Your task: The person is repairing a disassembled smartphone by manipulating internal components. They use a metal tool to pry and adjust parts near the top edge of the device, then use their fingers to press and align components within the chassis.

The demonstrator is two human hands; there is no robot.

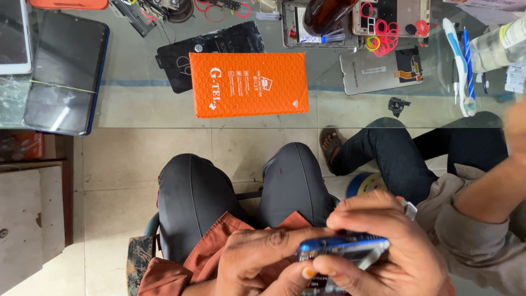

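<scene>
Blue plastic is what's catching the eye here: a slim blue-edged smartphone (pixel 344 248) is being gripped low in the frame, around 5 o'clock, right over the lap. It's being pinched between both hands, with its long axis running roughly 9 to 3 o'clock and one edge turned up toward the camera. The left hand (pixel 263 263) is being wrapped around the end at 9 o'clock, thumb pressed under the edge. The right hand (pixel 383 241) is being curled narrowly over the top and the 3 o'clock end, so it's the one covering more of the phone. Both are closed on it; nothing else is being held.

Up at 12 o'clock, a flat orange padded rectangular package (pixel 248 84) is lying on the glass tabletop (pixel 137 104), well apart from the hands. A dark tablet with a blue rim (pixel 66 71) is sitting at 10 o'clock. At 3 o'clock, another person's forearm in a grey-brown sleeve (pixel 482 219) is being held just beside the right hand, not touching the phone.
</scene>
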